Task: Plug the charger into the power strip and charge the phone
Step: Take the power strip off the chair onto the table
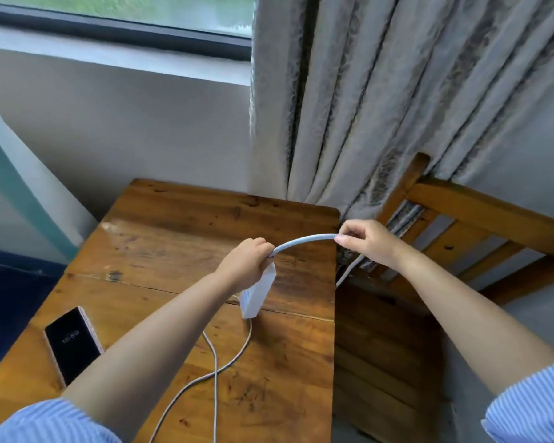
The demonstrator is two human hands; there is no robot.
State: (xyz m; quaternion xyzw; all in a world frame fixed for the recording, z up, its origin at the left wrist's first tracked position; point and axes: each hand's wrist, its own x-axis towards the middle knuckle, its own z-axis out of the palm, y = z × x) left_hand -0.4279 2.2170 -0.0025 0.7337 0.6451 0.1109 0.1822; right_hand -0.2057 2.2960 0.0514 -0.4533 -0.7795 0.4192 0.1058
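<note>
The phone (73,345) screen shows a clock, "15:59" (blurred, so only roughly legible).

You see soft daylight from the window (119,14) at the top, with glare on the tabletop (179,238) far left corner. Edges bend from the wide lens; the whole picture is slightly soft.

A worn wooden counter (179,238) stands below a window (115,14). Patterned grey curtains (381,100) hang at its far right corner, against a wooden chair (480,212).

Two hands (243,265) (370,241), one power strip (258,294), one phone (72,343), one chair (480,225).
</note>
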